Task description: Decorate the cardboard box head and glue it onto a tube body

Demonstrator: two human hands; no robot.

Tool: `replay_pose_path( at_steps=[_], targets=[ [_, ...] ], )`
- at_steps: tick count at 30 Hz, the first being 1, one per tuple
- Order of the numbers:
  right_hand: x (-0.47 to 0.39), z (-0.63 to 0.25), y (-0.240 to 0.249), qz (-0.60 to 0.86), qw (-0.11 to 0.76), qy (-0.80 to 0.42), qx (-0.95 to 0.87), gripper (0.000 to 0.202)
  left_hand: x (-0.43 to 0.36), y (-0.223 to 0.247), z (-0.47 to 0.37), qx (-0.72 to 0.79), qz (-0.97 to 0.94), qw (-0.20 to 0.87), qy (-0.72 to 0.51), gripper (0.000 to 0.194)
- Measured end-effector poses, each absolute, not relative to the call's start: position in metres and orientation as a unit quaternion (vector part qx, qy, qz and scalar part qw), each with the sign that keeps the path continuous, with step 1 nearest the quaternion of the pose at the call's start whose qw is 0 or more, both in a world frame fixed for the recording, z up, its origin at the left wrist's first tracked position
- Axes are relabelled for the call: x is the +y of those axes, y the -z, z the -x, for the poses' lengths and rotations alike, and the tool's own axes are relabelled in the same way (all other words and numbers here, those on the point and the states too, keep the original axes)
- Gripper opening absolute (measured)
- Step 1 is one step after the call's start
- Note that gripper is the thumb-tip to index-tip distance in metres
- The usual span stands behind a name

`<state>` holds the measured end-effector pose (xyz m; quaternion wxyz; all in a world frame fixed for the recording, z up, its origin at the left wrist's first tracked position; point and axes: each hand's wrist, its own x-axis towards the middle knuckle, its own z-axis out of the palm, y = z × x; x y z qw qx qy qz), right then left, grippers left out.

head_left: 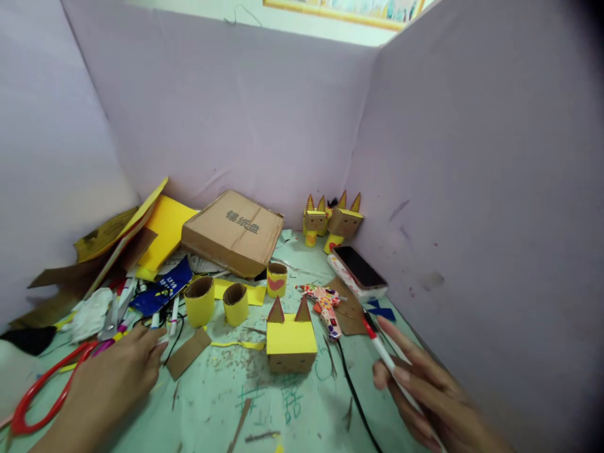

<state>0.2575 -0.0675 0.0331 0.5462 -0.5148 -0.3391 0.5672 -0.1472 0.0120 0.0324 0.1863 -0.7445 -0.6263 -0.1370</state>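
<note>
Across a green table (212,402), we see a flat cardboard box (231,234) at the back. Our left hand (120,362) curls beside red-handled scissors (19,423), its hold impossible to tell; our right hand (436,385) pinches narrowly. Between them sits a yellow-topped, two-eared cardboard block (291,343), near a patterned glue gun (326,306). Our right fingers grip a white marker (384,356).
</note>
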Motion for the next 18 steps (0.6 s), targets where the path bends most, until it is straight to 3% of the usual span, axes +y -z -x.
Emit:
replay_pose_path(
  at_steps=[4, 7, 9, 11, 15, 18],
  targets=[
    [-0.037, -0.252, -0.030, 0.411, 0.658, -0.542, -0.323, 0.032, 0.006, -0.030, 0.128, -0.655, 0.717, 0.061, 0.230, 0.036],
    [-0.013, -0.246, -0.032, 0.315, 0.689, -0.556, -0.342, 0.039, 0.004, -0.025, 0.089, -0.599, 0.716, -0.175, 0.314, 0.045],
    [0.003, -0.239, -0.031, 0.295, 0.678, -0.549, -0.390, 0.042, 0.005, -0.020, 0.056, -0.568, 0.686, -0.317, 0.325, 0.067],
    [0.016, -0.231, -0.027, 0.327, 0.645, -0.519, -0.455, 0.050, 0.009, -0.015, 0.026, -0.547, 0.665, -0.389, 0.327, 0.087],
    [0.025, -0.220, -0.012, 0.371, 0.509, -0.510, -0.586, 0.074, 0.020, -0.008, -0.005, -0.424, 0.645, -0.506, 0.384, 0.081],
    [0.026, -0.216, -0.007, 0.357, 0.502, -0.510, -0.601, 0.075, 0.024, -0.005, -0.005, -0.391, 0.624, -0.543, 0.403, 0.070]
  ],
)
